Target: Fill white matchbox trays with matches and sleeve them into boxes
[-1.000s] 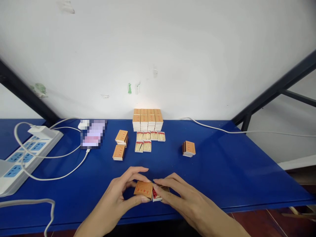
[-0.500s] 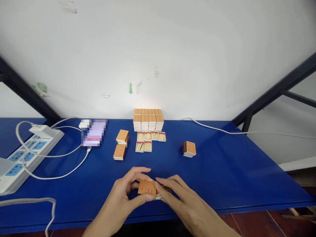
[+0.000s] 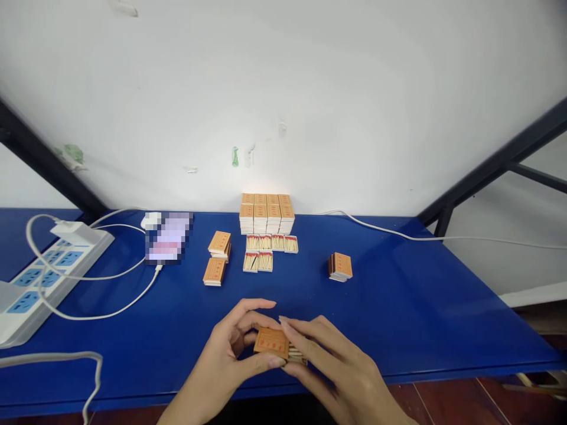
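Near the front of the table, my left hand [image 3: 225, 348] grips an orange matchbox [image 3: 271, 341] with red print, thumb along its near side and fingers behind. Its white tray of matches [image 3: 297, 355] sticks out at the right end of the cover. My right hand [image 3: 343, 357] closes round that tray, thumb below and fingers over the top, the index fingertip by the cover's edge. Part of the tray is hidden under the right fingers. Beyond the hands lie several open trays of matches [image 3: 264, 261], in two rows.
A block of stacked matchboxes [image 3: 266, 215] stands against the wall. Small matchbox piles sit at left [image 3: 214, 271] and right [image 3: 341, 267]. A phone [image 3: 168, 236], a power strip [image 3: 48, 277] and white cables [image 3: 101, 319] occupy the left side of the blue table [image 3: 398, 319].
Both hands have tilted slightly, and the matchbox has shifted a little to the right. More matchsticks show in the tray between the cover and my right fingers.
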